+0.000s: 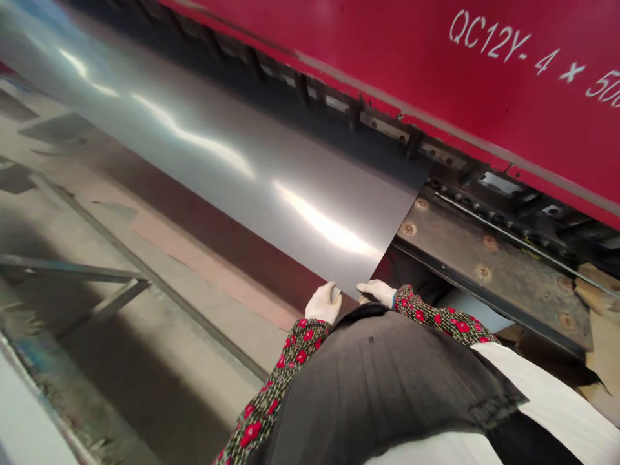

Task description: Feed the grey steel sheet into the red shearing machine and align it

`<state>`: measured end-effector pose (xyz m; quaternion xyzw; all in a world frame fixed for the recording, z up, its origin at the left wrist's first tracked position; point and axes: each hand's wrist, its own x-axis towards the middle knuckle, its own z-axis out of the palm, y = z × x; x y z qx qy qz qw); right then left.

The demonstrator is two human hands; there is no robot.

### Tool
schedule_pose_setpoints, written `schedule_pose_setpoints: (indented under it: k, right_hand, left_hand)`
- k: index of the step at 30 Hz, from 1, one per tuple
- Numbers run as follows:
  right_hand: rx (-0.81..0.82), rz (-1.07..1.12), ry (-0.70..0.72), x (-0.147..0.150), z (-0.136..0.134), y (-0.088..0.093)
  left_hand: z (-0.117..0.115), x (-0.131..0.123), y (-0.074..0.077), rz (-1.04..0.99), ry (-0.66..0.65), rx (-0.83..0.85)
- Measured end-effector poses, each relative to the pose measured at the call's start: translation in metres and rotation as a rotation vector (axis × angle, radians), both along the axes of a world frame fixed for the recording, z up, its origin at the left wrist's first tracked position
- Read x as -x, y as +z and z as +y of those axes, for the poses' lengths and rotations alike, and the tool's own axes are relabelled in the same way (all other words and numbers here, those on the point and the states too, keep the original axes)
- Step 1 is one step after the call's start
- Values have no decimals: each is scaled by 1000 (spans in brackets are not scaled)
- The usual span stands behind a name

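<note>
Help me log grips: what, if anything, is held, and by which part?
A metal sheet, by its near corner: left hand at the long edge, right hand at the short edge.

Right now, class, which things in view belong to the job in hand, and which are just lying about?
In the job:
- metal sheet
- left hand and right hand, gloved, at the sheet's near end
- red machine, beside the sheet

Apparently lying about:
- flat grey piece on the floor
- brown cardboard-like material, far right
</note>
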<state>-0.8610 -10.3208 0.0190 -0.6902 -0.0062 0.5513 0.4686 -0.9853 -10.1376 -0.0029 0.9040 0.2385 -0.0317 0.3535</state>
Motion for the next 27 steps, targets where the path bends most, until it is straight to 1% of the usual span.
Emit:
schedule_pose_setpoints:
  k: [3, 8, 10, 12, 15, 17, 19, 21, 24, 27]
  right_hand:
    - [-40, -34, -17, 4, -1, -2]
    - [55, -206, 114, -2, 3, 0]
    - [71, -205, 138, -5, 6, 3]
    - [64, -170, 130, -6, 7, 7]
    - [27, -81, 32, -10, 8, 14]
    - [-14, -18, -84, -17, 8, 18]
    - [-55, 4, -197, -31, 7, 20]
    - [-91, -15, -275, -49, 5, 20]
    - [-123, -53, -335, -79, 1, 19]
    - [-153, -68, -380, -106, -2, 19]
  left_hand:
    - [-1, 0, 3, 16, 0, 5]
    - [1, -2, 8, 46, 23, 39]
    - [3, -1, 9, 48, 36, 69]
    - [3, 0, 9, 42, 54, 89]
    - [0, 3, 5, 28, 109, 90]
    - [-2, 5, 1, 10, 151, 79]
    - [-3, 6, -3, -3, 182, 76]
    - [-3, 6, -4, 7, 199, 84]
    - [-3, 1, -1, 47, 175, 80]
    - [-5, -11, 2, 27, 127, 28]
